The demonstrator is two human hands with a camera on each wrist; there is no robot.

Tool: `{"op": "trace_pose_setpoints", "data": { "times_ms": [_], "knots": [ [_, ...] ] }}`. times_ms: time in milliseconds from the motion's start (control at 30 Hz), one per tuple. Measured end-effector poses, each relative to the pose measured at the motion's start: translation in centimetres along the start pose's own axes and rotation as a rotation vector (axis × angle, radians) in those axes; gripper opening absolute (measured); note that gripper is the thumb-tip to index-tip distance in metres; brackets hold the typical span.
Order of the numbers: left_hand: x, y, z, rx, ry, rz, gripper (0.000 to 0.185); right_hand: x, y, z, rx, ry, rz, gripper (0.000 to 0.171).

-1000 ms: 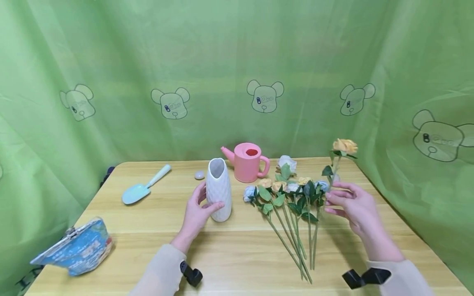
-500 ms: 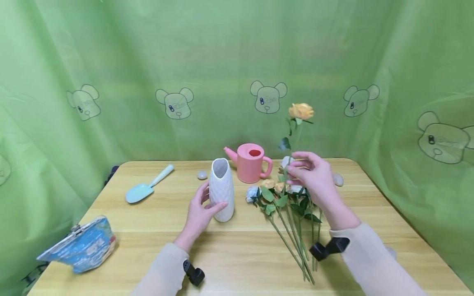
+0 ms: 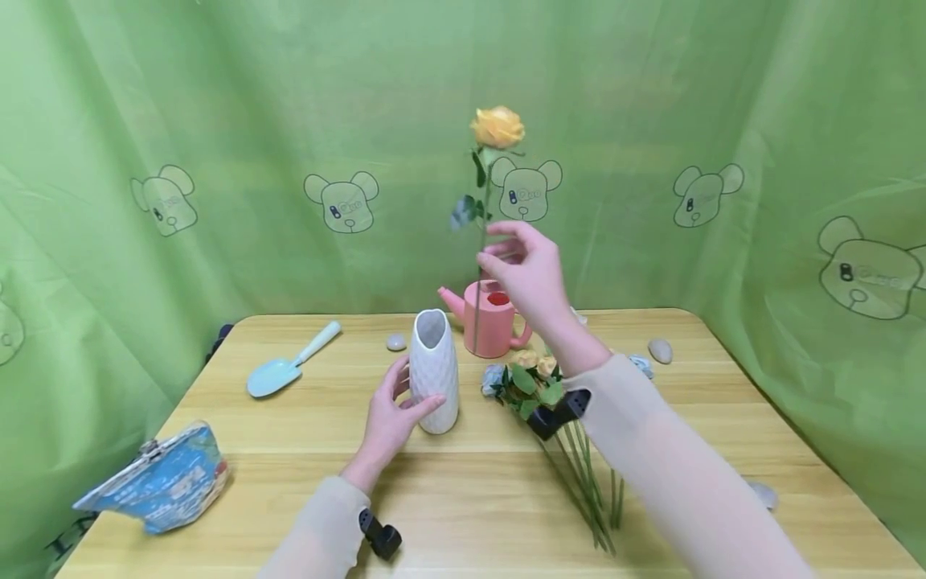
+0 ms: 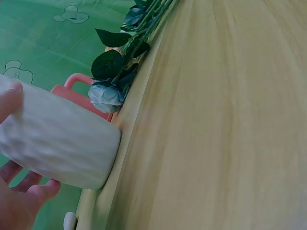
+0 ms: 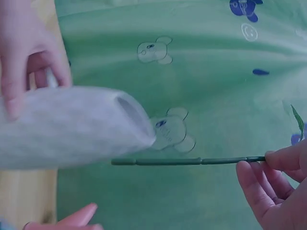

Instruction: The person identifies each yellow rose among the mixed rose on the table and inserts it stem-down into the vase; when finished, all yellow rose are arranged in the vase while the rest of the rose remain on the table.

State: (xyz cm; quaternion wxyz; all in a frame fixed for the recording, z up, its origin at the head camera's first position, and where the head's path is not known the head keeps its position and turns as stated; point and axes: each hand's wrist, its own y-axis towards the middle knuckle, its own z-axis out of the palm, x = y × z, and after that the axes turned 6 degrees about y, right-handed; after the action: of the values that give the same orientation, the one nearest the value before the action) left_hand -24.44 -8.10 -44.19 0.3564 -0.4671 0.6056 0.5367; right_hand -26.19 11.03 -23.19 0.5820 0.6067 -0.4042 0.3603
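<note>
A white textured vase (image 3: 435, 378) stands upright on the table, its heart-shaped mouth facing up. My left hand (image 3: 391, 418) grips it from the left, thumb across the front and fingers behind; the left wrist view shows thumb and fingers on either side of the vase (image 4: 57, 139). My right hand (image 3: 528, 269) pinches the green stem of a yellow-orange rose (image 3: 497, 127), held upright in the air right of and above the vase. In the right wrist view the bare lower stem (image 5: 168, 161) extends from the fingertips past the vase mouth.
A pink watering can (image 3: 489, 326) stands behind the vase. Several roses (image 3: 526, 378) lie to the right, partly under my right arm. A light blue trowel (image 3: 275, 376) and a blue bag (image 3: 162, 482) are at left. Stones (image 3: 660, 351) lie about the table.
My right hand has carried the yellow-orange rose left and upward from the right side, over the lying roses, toward the vase. My left hand keeps its grip on the vase.
</note>
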Motion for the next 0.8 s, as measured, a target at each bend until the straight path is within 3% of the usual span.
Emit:
{"op": "trace_pose_setpoints", "data": {
  "times_ms": [200,333,433,800],
  "knots": [
    [0.3,0.0,0.0,-0.005,-0.002,0.018,0.075,1.4,1.1,3.5,-0.026,0.047,-0.130,0.034],
    [0.3,0.1,-0.1,-0.011,0.001,0.011,0.074,1.0,1.6,5.3,-0.039,0.068,-0.152,0.033],
    [0.3,0.1,-0.1,-0.009,0.000,0.007,0.073,0.0,1.4,6.1,-0.021,0.048,-0.133,0.033],
    [0.3,0.1,-0.2,0.000,0.003,0.002,0.075,-5.6,-0.4,6.7,0.045,-0.183,-0.110,0.029]
  ]
}}
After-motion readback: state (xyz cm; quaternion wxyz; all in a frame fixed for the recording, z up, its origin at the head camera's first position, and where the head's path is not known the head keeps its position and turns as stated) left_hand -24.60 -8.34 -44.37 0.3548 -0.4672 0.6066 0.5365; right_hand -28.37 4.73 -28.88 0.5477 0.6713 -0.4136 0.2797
